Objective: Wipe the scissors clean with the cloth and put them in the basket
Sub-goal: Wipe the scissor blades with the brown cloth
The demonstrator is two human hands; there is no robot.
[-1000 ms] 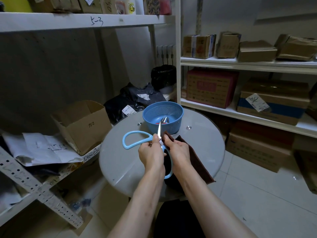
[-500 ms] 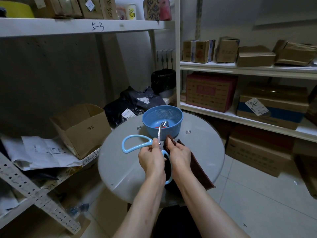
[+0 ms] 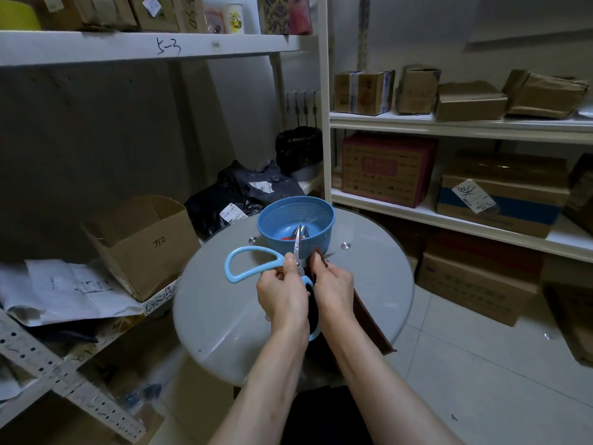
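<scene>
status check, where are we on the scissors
Left hand grips the scissors at the pivot, right hand pinches the cloth beside the blade. Scissors open, over the table, not yet in the basket. Path to basket unobstructed.

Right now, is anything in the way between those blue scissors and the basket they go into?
Nothing visible. The left hand holds the scissors just in front of the open-topped basket, blade pointing at it. The basket already holds a few metal items, but space remains.
</scene>
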